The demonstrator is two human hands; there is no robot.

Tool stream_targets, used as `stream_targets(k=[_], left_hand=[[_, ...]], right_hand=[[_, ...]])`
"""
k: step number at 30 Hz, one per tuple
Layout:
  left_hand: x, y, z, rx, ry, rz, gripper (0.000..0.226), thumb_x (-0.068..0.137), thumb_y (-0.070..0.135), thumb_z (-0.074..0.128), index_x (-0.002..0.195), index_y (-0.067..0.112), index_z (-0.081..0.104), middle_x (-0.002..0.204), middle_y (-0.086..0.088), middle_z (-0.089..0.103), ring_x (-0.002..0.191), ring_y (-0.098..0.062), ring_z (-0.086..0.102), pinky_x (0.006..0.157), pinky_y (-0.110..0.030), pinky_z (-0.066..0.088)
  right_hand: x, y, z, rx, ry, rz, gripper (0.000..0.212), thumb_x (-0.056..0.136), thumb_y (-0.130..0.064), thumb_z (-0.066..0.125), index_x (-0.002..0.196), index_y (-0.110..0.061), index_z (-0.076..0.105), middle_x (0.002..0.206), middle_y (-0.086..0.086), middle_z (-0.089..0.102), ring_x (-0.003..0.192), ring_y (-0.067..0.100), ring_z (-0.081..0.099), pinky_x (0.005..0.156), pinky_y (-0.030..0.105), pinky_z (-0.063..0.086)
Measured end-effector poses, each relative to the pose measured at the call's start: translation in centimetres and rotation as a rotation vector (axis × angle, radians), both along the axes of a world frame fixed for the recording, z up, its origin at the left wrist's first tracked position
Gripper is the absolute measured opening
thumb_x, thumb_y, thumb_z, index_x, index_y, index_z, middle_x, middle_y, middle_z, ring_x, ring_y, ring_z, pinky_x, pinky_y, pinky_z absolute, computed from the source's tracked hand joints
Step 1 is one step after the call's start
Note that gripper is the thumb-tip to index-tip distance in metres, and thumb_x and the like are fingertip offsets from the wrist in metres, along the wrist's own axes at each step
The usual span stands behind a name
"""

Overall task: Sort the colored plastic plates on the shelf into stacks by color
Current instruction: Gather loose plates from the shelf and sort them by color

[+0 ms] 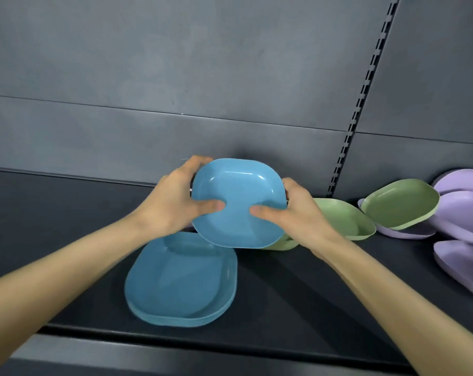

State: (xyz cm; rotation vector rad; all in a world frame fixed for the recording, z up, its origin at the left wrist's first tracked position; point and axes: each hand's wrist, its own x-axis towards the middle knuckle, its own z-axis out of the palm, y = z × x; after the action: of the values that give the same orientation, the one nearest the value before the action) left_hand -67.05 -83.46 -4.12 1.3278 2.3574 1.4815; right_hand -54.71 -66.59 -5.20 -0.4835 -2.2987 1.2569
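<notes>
Blue plate (238,213), tilted, held between left hand (175,202) and right hand (297,213); blue stack (181,280) flat below them; green plates (346,221), then purple plates (463,207), farther right.

Blue plates (181,280), green plates (343,221), purple plates (463,191); dk grey shelf (297,289).

The left stretch of the shelf (48,234) lies open from its front lip to the back panel (148,137), and the air above the plates is open too. The blue stack (181,283) fills the front middle, and the blue plate (238,204) hangs tilted over its far edge, gripped by the left hand (173,202) and the right hand (297,213). Behind and to the right, the green plates (346,221) crowd the rear, with a tilted green plate (400,203) propped among the purple plates (463,213) (a loose heap blocking the right end). A bare strip runs frontward between the blue stack and that heap.
</notes>
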Motion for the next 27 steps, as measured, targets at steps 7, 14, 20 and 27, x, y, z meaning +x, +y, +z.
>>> stream_targets(k=[7, 14, 20, 27], left_hand=[[-0.3, -5.5, -1.4, -0.169, 0.079, -0.021, 0.051, 0.069, 0.019, 0.08, 0.103, 0.047, 0.054, 0.103, 0.022, 0.058, 0.088, 0.014, 0.052, 0.065, -0.004, 0.042], [0.0, -7.1, -2.3, -0.423, 0.222, 0.003, 0.042, 0.072, 0.029, 0.076, 0.11, 0.024, 0.06, 0.102, 0.008, 0.058, 0.093, -0.017, 0.057, 0.078, -0.031, 0.05], [-0.6, -7.5, -3.4, -0.49, 0.16, 0.001, 0.04, 0.067, 0.039, 0.079, 0.097, 0.019, 0.06, 0.102, 0.003, 0.056, 0.098, -0.024, 0.055, 0.083, -0.04, 0.049], [-0.8, -7.5, -4.2, -0.467, 0.117, -0.014, 0.061, 0.065, 0.041, 0.081, 0.116, 0.023, 0.054, 0.107, 0.006, 0.056, 0.097, -0.017, 0.053, 0.083, -0.034, 0.048]], right_hand=[[0.1, -5.7, -1.4, 0.17, -0.181, 0.046, 0.057, 0.071, -0.029, 0.079, 0.115, -0.021, 0.044, 0.1, -0.008, 0.061, 0.095, 0.014, 0.06, 0.07, 0.033, 0.052], [0.3, -8.6, -1.8, 0.48, -0.412, -0.065, 0.056, 0.073, -0.04, 0.074, 0.115, -0.015, 0.048, 0.108, 0.003, 0.057, 0.099, 0.023, 0.053, 0.08, 0.036, 0.047], [0.3, -8.7, -1.9, 0.482, -0.485, -0.073, 0.063, 0.068, -0.043, 0.077, 0.121, -0.025, 0.048, 0.107, 0.0, 0.046, 0.093, 0.022, 0.054, 0.084, 0.037, 0.047], [1.0, -8.2, -2.5, 0.175, -0.453, 0.049, 0.054, 0.071, -0.027, 0.08, 0.115, -0.021, 0.05, 0.084, -0.002, 0.06, 0.071, 0.02, 0.063, 0.056, 0.03, 0.055]])
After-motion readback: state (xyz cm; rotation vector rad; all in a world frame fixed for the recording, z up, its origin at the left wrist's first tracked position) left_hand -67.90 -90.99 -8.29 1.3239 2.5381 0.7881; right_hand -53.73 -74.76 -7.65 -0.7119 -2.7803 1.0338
